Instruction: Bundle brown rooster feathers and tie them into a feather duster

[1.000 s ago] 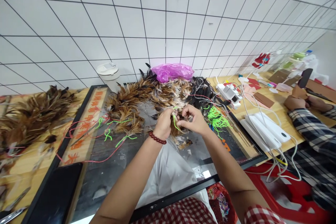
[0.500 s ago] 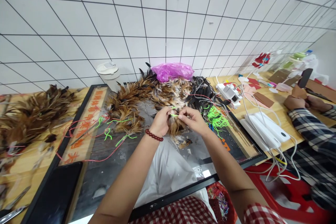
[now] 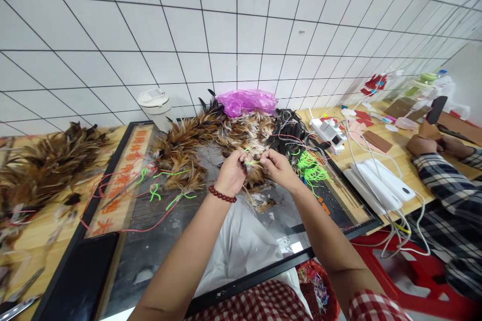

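- My left hand (image 3: pixel 231 173), with a red bead bracelet (image 3: pixel 222 194) at the wrist, is curled, its fingers pinched on one end of a green cord (image 3: pixel 251 162).
- My right hand (image 3: pixel 277 168) sits just beside it at 3 o'clock, fingertips pinched on the other end; the cord runs taut between the two.
- The cord wraps a small feather bunch (image 3: pixel 253 176) held between both hands, above the dark glass board (image 3: pixel 158 241).
- At 12 o'clock from my hands lies a feather pile (image 3: pixel 196 135), with a pink bag (image 3: pixel 246 101) behind it against the tiled wall.
- At 3 o'clock, near my right hand, lies a tangle of green cords (image 3: pixel 312 170); more loose ones (image 3: pixel 165 188) lie at 9 o'clock.
- A white cup (image 3: pixel 154 105) stands at 11 o'clock by the wall.
- Far at 3 o'clock, another person's hand (image 3: pixel 422 145) in a plaid sleeve rests on the wooden table (image 3: pixel 399 160), beside white boxes (image 3: pixel 380 188).
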Action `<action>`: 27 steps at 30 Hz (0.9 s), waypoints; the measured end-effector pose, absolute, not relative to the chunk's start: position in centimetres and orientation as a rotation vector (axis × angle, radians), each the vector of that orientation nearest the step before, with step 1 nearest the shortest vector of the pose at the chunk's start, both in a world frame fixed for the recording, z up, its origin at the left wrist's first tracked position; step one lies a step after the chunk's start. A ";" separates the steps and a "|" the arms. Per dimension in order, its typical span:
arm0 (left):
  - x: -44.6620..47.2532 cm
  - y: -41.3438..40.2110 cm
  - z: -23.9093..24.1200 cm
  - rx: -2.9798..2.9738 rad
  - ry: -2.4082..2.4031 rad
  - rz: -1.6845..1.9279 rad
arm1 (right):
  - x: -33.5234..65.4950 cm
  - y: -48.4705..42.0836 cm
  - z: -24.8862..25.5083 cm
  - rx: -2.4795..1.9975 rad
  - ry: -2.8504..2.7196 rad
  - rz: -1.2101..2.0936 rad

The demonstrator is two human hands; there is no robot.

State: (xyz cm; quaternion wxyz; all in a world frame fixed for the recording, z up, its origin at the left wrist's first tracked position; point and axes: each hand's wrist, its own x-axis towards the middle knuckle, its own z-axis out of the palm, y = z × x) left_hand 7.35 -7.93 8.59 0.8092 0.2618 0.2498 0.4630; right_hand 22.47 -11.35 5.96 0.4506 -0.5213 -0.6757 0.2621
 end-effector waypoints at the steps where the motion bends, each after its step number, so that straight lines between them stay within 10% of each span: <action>1: 7.3 -7.9 8.5 0.566 0.525 0.967 | 22.4 -11.4 6.1 -1.301 -1.673 0.608; 27: 7.7 -9.2 6.8 1.302 0.594 0.472 | 22.6 -11.4 6.9 -1.121 -1.665 0.608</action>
